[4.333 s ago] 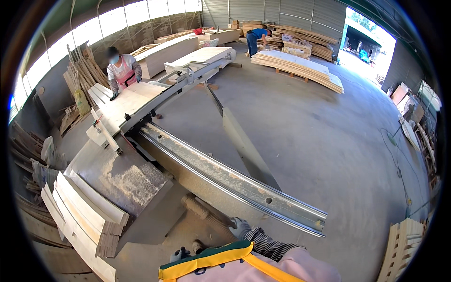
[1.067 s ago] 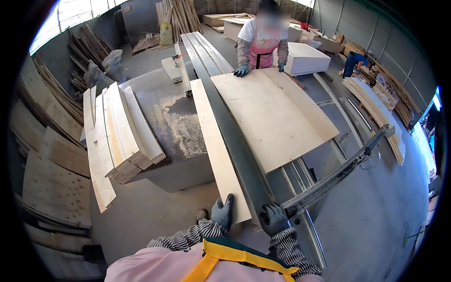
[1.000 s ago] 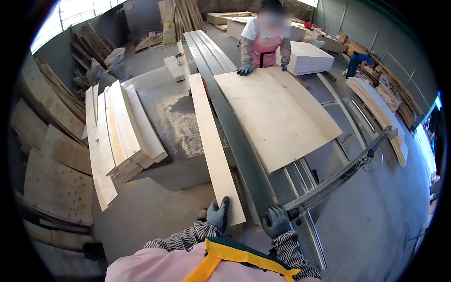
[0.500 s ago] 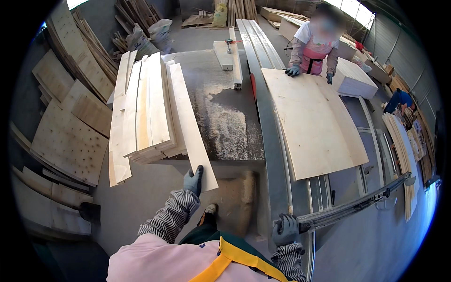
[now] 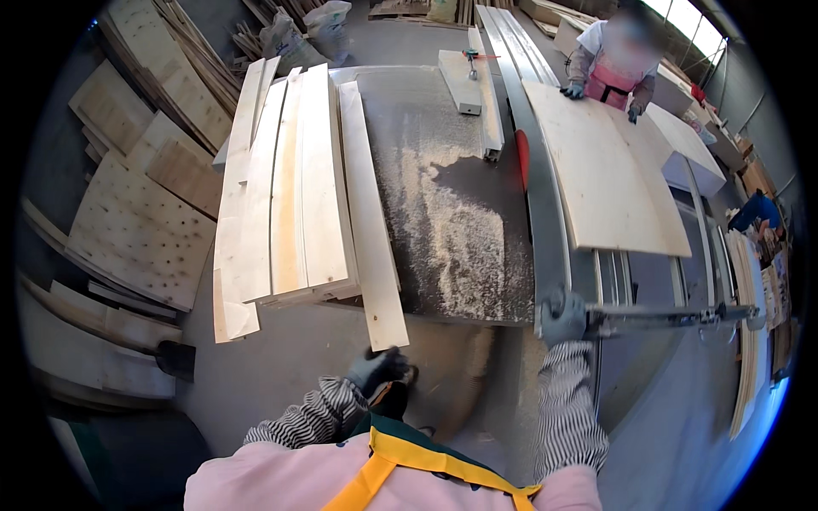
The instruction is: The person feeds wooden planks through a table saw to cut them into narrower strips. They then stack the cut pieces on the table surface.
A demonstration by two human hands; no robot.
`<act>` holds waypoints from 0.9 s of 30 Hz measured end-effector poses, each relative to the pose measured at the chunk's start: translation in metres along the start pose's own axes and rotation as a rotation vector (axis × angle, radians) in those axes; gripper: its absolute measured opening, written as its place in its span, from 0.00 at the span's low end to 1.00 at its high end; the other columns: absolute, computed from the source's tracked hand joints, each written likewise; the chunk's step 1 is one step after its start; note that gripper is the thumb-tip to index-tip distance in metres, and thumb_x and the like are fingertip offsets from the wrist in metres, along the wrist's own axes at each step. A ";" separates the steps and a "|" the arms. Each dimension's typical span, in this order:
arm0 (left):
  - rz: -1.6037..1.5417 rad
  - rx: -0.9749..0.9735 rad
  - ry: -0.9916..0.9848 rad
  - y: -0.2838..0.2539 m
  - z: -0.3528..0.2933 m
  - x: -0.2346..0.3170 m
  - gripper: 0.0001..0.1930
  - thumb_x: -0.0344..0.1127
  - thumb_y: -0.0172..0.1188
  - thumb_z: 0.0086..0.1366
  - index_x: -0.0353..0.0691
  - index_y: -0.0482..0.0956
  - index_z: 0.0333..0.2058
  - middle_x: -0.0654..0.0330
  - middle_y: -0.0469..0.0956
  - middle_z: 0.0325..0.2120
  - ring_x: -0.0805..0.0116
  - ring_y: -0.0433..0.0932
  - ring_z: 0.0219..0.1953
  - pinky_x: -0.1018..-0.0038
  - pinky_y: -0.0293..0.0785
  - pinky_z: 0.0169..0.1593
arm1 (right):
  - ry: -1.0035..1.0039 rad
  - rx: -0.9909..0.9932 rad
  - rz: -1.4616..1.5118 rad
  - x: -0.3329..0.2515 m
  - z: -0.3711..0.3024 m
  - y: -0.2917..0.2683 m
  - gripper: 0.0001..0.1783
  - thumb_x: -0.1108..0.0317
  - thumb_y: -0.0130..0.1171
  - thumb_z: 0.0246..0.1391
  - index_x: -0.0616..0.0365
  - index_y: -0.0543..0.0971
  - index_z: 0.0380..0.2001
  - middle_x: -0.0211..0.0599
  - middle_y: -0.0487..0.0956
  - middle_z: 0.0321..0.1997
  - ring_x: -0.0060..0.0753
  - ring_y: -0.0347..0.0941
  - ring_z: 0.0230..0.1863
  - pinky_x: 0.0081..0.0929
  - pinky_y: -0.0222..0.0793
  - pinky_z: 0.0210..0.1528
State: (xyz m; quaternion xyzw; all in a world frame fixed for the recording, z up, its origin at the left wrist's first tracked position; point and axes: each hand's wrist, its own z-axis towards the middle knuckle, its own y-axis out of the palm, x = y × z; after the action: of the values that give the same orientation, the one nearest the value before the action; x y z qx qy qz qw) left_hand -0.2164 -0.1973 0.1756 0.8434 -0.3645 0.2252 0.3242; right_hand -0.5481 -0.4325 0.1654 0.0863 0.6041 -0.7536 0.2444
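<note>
My left hand (image 5: 377, 369), in a grey-blue glove with dark fingertips, is just off the near end of a long pale wooden board (image 5: 372, 255). Its fingers are apart and hold nothing. That board lies beside a stack of planks (image 5: 294, 187) on the saw table (image 5: 417, 281). At the right, my right hand (image 5: 562, 315), slightly blurred, is closed on the near-left end of a dark metal rail (image 5: 665, 318). Beyond the rail a wide plywood sheet (image 5: 613, 183) rests on the sliding carriage. A co-worker's gloved hands (image 5: 573, 90) touch its far edge.
Sawdust (image 5: 464, 238) covers part of the table. A red guard (image 5: 521, 160) stands along the slot beside the long metal track. Farther back sits a fence (image 5: 484, 94) with a white block. Wooden sheets (image 5: 141, 230) lean at the left; a white stack (image 5: 682, 149) stands right of the co-worker.
My left hand has let go of the board and drawn back from its end. My right hand has moved forward with the rail, and the plywood sheet has slid farther away.
</note>
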 end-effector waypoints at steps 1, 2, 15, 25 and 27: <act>0.043 -0.040 -0.028 0.015 -0.007 0.001 0.18 0.42 0.58 0.63 0.37 0.69 0.46 0.55 0.77 0.30 0.59 0.79 0.32 0.67 0.76 0.36 | -0.026 0.136 -0.031 0.005 0.020 0.013 0.32 0.57 0.60 0.47 0.63 0.68 0.53 0.53 0.69 0.54 0.54 0.61 0.59 0.43 0.58 0.61; 0.022 -0.052 -0.043 0.023 -0.010 0.004 0.17 0.42 0.59 0.63 0.37 0.70 0.44 0.56 0.76 0.30 0.63 0.78 0.32 0.70 0.76 0.36 | -0.032 0.217 0.007 -0.001 0.036 0.018 0.31 0.60 0.60 0.48 0.63 0.67 0.54 0.54 0.66 0.58 0.56 0.57 0.62 0.45 0.53 0.63; -0.183 -0.083 0.117 0.028 0.080 0.066 0.18 0.52 0.56 0.63 0.42 0.70 0.36 0.62 0.70 0.26 0.66 0.70 0.30 0.72 0.66 0.33 | 0.253 0.072 0.284 -0.049 -0.154 0.046 0.32 0.74 0.59 0.45 0.64 0.65 0.56 0.47 0.67 0.59 0.48 0.54 0.65 0.41 0.51 0.65; -0.195 -0.018 0.084 0.039 0.079 0.069 0.14 0.50 0.54 0.64 0.46 0.70 0.29 0.66 0.67 0.19 0.68 0.68 0.26 0.72 0.64 0.29 | 0.582 0.095 0.417 -0.025 -0.253 0.039 0.30 0.73 0.59 0.45 0.62 0.67 0.55 0.46 0.68 0.57 0.47 0.59 0.61 0.39 0.54 0.63; -0.125 -0.112 0.015 0.020 0.083 0.059 0.14 0.50 0.52 0.65 0.45 0.71 0.31 0.64 0.69 0.19 0.68 0.70 0.25 0.72 0.69 0.30 | 0.533 0.070 0.339 -0.023 -0.263 0.033 0.29 0.73 0.59 0.46 0.61 0.68 0.55 0.46 0.68 0.57 0.47 0.59 0.60 0.38 0.54 0.63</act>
State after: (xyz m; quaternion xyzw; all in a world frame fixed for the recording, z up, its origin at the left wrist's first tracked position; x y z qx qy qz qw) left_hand -0.1820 -0.2945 0.1627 0.8433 -0.3207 0.1900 0.3872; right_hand -0.5560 -0.1809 0.0797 0.3885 0.5976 -0.6733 0.1966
